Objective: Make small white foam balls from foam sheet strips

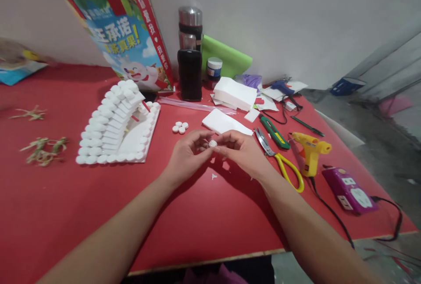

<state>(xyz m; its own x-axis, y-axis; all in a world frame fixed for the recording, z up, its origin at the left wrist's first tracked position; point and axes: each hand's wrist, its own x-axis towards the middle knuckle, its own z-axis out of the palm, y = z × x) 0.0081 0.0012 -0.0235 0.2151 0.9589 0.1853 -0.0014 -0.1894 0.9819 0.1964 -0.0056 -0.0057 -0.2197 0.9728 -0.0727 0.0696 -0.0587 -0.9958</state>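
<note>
Between the fingertips of both hands is a small round white piece (213, 143), too small to make out fully. My left hand (192, 150) pinches it from one side, and my right hand (238, 150) grips it from the other. White scraps (214, 177) lie on the table just below the hands. Beyond my left hand sits a cluster of several white round discs (180, 127). A folded white sheet (226, 122) lies just past my fingers. Off to the left stands a white model (108, 130) with stepped strips and rows of white discs.
Right of my hands lie yellow-handled scissors (283, 165), a green utility knife (274, 131), a yellow glue gun (311, 150) and a purple power box (350, 191) with cords. Behind are a printed bag (131, 42), a black case (190, 75) and white foam pieces (234, 93). Straw figures (44, 149) lie left.
</note>
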